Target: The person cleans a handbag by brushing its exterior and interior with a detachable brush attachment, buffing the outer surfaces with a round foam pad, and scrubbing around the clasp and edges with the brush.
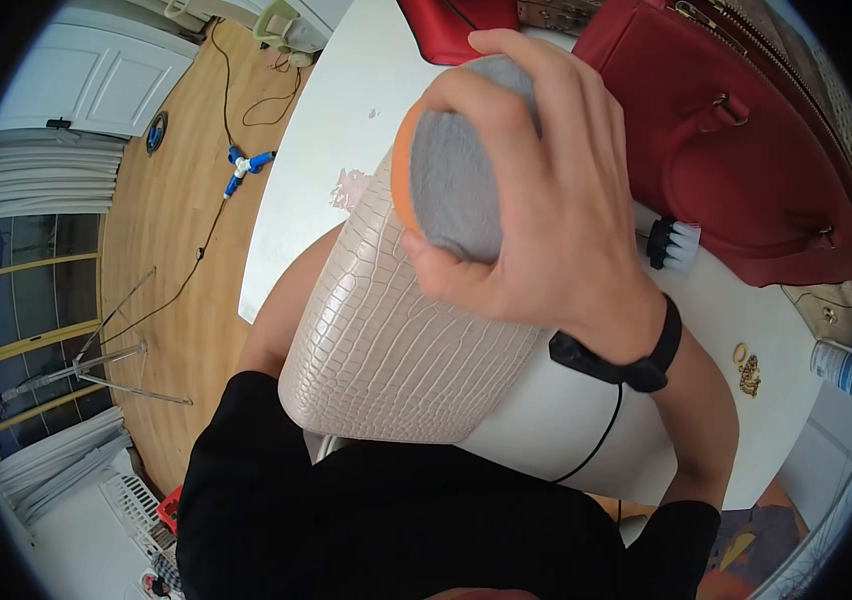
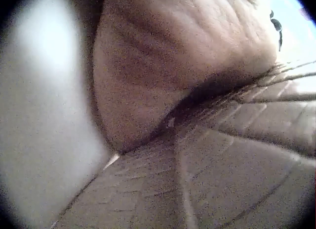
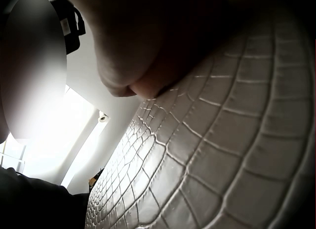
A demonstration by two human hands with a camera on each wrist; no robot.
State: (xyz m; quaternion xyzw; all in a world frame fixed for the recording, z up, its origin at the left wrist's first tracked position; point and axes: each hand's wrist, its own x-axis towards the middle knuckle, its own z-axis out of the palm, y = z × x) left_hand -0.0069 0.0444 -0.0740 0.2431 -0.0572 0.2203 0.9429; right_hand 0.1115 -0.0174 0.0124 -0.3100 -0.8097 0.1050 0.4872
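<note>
A beige crocodile-textured bag leans across the person's lap and the white table's edge. Over its upper part, the right hand grips a grey fuzzy pad with an orange rim, thumb on the near side and fingers spread over the far side. In the right wrist view that hand is dark above the textured surface; whether the pad touches the bag is hidden. The left forearm passes behind the bag in the head view. In the left wrist view, the left hand's palm side rests on the bag, its fingers unseen.
A large red handbag and a red item lie on the white table. To the right are a black brush with pale bristles, gold chain pieces and a can. A black cable hangs below the right wrist.
</note>
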